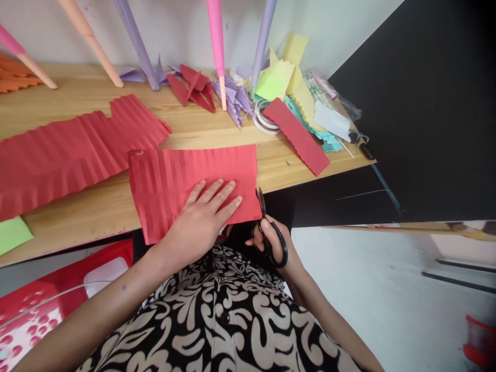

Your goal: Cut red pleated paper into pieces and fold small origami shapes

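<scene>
A creased red paper sheet (163, 181) lies at the front edge of the wooden table, its lower right part reaching past the edge. My left hand (205, 214) rests flat on it, fingers spread, holding nothing in its fingers. Black-handled scissors (284, 248) are in my right hand (277, 243), thumb and fingers closed round the handles. Their blades point up along the sheet's right edge, by its lower corner. A longer pleated red paper (70, 155) lies to the left, meeting the sheet's upper left corner. A red strip (298, 137) lies at the upper right.
Along the wall are rolled paper sticks (217, 41), folded red paper (194, 88), purple paper (234, 98), white tape rolls (260, 124) and yellow paper (296, 88). Green paper (13, 235) lies at the left. A red container (77, 279) stands below the table (116, 206).
</scene>
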`<state>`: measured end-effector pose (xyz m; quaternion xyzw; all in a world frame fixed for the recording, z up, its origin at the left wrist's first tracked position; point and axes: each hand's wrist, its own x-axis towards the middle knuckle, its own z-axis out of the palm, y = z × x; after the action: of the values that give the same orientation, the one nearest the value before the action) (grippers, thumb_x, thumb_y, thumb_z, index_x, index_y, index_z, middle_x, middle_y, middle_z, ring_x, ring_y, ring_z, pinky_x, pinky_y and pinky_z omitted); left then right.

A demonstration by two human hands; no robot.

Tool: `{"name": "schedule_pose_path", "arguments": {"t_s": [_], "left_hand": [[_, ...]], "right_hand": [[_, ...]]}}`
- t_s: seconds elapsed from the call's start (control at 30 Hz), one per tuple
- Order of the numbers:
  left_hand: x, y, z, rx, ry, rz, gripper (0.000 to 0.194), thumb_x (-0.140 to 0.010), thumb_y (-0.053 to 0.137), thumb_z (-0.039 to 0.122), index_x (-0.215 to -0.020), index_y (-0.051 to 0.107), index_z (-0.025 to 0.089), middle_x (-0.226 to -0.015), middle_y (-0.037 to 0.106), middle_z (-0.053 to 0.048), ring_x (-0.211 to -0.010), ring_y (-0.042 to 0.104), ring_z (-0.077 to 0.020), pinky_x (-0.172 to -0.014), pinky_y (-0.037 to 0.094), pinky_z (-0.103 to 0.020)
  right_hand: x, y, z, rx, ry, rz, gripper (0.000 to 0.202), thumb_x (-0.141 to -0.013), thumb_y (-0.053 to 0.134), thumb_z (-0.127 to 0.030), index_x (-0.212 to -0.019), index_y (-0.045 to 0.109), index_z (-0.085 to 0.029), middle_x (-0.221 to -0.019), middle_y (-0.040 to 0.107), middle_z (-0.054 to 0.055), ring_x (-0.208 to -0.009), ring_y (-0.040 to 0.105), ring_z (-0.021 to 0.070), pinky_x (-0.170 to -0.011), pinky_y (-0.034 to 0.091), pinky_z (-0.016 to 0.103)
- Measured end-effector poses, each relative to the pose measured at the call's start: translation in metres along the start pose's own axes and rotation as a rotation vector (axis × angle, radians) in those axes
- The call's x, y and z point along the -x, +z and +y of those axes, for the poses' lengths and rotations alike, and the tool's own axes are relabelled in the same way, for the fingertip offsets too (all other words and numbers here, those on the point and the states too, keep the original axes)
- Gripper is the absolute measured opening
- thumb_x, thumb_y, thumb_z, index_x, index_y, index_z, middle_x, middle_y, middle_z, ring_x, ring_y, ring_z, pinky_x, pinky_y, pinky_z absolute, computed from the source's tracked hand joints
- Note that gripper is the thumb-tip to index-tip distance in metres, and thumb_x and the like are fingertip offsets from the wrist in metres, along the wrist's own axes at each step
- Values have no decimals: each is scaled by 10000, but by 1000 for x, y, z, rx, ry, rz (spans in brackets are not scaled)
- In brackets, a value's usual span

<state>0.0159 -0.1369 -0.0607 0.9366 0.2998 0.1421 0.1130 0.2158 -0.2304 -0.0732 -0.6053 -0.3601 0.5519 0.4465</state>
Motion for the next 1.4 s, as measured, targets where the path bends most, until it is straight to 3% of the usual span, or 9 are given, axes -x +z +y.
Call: {"name": "schedule_pose_path", "arguments": {"t_s": [0.13,0.37,0.57,0.87,1.4], "left_hand": [[3,-2,4,-4,18,-6,527,-943,455,82,-1454,542,176,-1597,400,-158,-1475,385,-365,-1189,310,-626],[8,-1,8,2,39,-4,513,-946,447,81,-1437,557,183,-1587,420,-156,-1469,394,-370,-1188,298,-648],[9,-1,9,15,65,-28,553,-926,459,66,-1463,527,181,-1604,390,-157,-1480,375,-369,-1203,272,-649],[9,0,11,17,56,-18,566,-907,463,38,-1446,551,183,-1584,419,-165,-1467,401,-367,-1195,285,-654],[11,3,11,-2,59,-15,541,-918,490,63,-1442,555,181,-1560,435,-215,-1463,403,-376,-1182,306,-651]], "right_hand": [[-1,-3,0,-46,-11,-42,439,-927,587,-592,-718,540,-209,-618,469,-43,-577,464,116,-722,583,318],[-1,-4,-6,6,-5,-58,477,-909,561,-654,-725,548,-214,-660,509,-18,-620,492,137,-677,566,295],[-5,-5,-13,112,-1,-15,535,-914,516,-694,-676,546,-215,-576,516,-12,-550,519,143,-564,491,273],[-3,2,-24,251,-3,42,531,-964,479,-628,-629,505,-217,-548,522,-11,-499,485,126,-509,393,259],[-3,6,-10,204,-22,93,550,-954,494,-651,-603,451,-230,-435,445,-48,-408,404,102,-447,321,248]]}}
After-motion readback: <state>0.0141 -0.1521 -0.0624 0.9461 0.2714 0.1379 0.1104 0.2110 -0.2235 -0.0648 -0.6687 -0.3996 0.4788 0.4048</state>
